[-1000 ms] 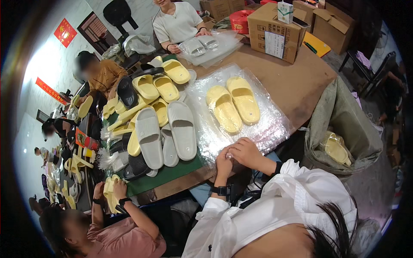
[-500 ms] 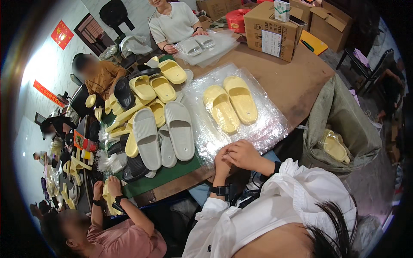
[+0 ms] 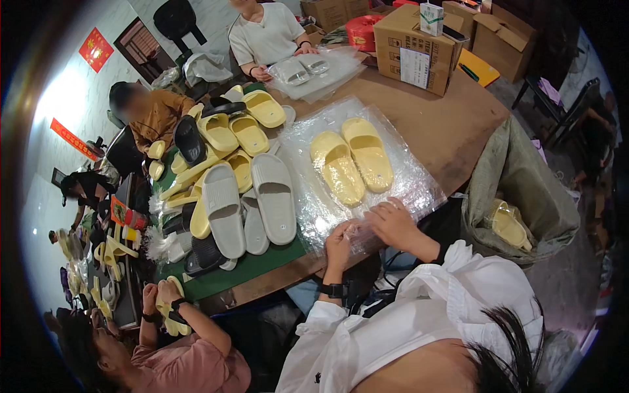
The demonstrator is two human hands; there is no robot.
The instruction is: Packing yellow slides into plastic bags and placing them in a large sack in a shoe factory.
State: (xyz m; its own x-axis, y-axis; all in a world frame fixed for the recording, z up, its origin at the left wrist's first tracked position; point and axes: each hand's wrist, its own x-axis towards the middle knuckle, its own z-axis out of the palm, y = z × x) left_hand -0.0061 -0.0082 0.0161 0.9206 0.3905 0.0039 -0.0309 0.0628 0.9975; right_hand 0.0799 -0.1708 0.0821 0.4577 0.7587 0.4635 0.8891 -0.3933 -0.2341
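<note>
left hand (image 3: 339, 243), right hand (image 3: 392, 223): pinching clear plastic bag (image 3: 357, 229) edge | yellow slippers (image 3: 352, 161) on bag

A: Wearer's clothes?
B: White top, loose and crumpled, long sleeves pushed up to about the elbow, forearms bare below.
A: Anything on the wrists?
B: Black watch with a dark strap on the left wrist, just under the left hand (image 3: 339, 243). Right hand (image 3: 395, 223) has nothing on it, no rings that I can make out.
A: Gloves?
B: None. Dark hair shows at the bottom edge, loose strands over the white fabric.

Co-worker's head (image 3: 246, 5) cut off at top
</note>
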